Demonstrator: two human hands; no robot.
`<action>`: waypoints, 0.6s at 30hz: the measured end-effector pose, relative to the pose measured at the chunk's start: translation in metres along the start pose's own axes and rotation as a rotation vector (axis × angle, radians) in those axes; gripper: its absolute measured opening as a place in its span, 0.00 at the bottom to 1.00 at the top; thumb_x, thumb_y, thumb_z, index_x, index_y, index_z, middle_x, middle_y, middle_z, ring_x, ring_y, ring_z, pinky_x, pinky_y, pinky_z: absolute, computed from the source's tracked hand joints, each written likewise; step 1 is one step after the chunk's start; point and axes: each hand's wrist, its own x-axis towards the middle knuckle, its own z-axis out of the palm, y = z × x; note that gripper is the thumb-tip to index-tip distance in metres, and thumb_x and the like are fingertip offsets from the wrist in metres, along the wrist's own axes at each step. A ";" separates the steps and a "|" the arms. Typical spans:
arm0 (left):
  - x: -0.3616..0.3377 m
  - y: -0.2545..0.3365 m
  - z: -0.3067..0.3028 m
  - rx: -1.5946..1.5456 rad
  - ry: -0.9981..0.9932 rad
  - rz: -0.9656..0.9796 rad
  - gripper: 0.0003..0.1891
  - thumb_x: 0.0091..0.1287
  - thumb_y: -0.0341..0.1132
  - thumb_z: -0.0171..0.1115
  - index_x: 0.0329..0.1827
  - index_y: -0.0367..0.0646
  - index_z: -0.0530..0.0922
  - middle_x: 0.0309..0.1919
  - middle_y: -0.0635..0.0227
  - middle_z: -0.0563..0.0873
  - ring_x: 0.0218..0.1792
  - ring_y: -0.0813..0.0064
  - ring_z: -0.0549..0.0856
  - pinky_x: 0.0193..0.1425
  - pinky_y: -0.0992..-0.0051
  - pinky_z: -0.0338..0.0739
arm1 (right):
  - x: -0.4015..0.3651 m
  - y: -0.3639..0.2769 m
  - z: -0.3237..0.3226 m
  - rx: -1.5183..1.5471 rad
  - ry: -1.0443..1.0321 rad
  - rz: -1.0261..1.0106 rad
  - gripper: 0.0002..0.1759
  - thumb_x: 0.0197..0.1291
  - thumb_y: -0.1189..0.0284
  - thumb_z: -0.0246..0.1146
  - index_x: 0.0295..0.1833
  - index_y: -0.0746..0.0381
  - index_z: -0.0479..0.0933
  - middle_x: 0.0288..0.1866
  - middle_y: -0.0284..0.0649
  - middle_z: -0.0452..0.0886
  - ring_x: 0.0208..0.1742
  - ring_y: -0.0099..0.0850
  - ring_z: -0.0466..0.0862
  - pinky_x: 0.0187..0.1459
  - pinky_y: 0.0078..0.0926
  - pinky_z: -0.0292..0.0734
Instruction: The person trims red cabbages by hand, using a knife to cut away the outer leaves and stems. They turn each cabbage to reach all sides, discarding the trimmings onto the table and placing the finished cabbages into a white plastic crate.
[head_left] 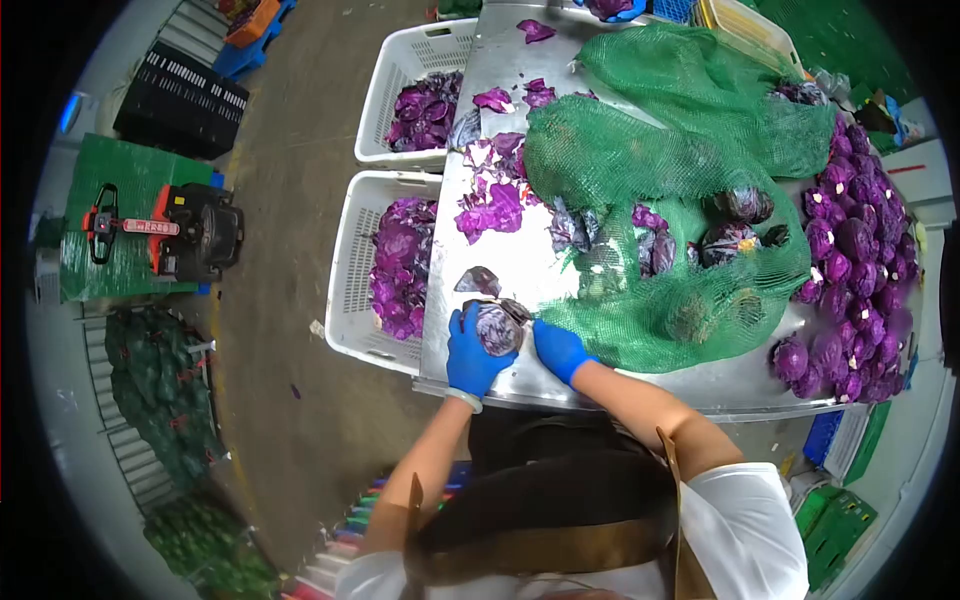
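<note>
At the near edge of the metal table, my left hand in a blue glove is wrapped round a purple cabbage. My right hand, also gloved in blue, is closed at the cabbage's right side, where a dark outer leaf stands away from the head. Whatever its fingers grip is too small to make out. A loose dark leaf lies just beyond the cabbage. Green net sacks with cabbages inside spread over the table to the right.
Two white crates of purple leaves stand left of the table. Trimmed leaves lie on its left part. Many cabbages are piled at the right. A co-worker's gloved hand holds a cabbage at the far edge.
</note>
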 end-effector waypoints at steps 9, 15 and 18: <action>-0.002 -0.081 0.031 -0.910 -0.117 0.055 0.66 0.39 0.32 0.89 0.81 0.42 0.51 0.73 0.56 0.65 0.73 0.61 0.68 0.76 0.63 0.67 | -0.002 0.043 -0.038 0.261 0.112 0.099 0.19 0.68 0.66 0.59 0.60 0.64 0.74 0.41 0.58 0.85 0.41 0.57 0.85 0.45 0.52 0.81; -0.003 -0.065 0.010 -0.977 -0.452 -0.014 0.66 0.44 0.30 0.85 0.84 0.42 0.45 0.76 0.56 0.62 0.74 0.61 0.68 0.78 0.64 0.65 | -0.012 0.015 -0.075 0.476 0.278 -0.169 0.19 0.70 0.61 0.62 0.60 0.60 0.80 0.49 0.49 0.85 0.48 0.50 0.86 0.49 0.41 0.81; -0.008 -0.051 0.017 -0.825 -0.287 -0.073 0.60 0.50 0.29 0.81 0.83 0.39 0.48 0.74 0.54 0.64 0.71 0.61 0.70 0.75 0.63 0.68 | -0.025 0.001 -0.056 0.542 0.242 -0.160 0.20 0.72 0.62 0.61 0.64 0.58 0.79 0.53 0.49 0.84 0.51 0.49 0.85 0.52 0.39 0.80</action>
